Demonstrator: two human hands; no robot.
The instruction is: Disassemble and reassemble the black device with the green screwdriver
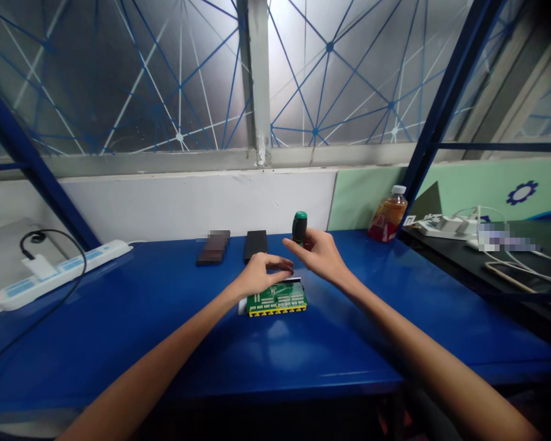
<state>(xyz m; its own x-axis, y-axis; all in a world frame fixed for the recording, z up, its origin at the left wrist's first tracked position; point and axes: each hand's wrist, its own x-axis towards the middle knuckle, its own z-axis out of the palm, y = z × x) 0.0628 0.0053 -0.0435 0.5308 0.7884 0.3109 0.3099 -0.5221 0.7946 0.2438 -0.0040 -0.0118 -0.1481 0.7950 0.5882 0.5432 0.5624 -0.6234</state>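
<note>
My right hand (324, 254) is closed around the green and black handle of a screwdriver (299, 226), held upright above the back right of a circuit board (275, 298). The screwdriver's tip is too small to make out. The green board lies flat on the blue table, with a row of yellow connectors along its near edge. My left hand (261, 274) rests over the board's back left part. Its thumb and fingers come together near the board's back edge, below the screwdriver; whatever they pinch there is hidden.
Behind my hands lie a black flat box (256, 244) and a dark, partly blurred flat object (213, 248). A white power strip (64, 275) with a black cable lies at left. At the back right stands a bottle (388, 214), beside a black table (468, 263) with cables.
</note>
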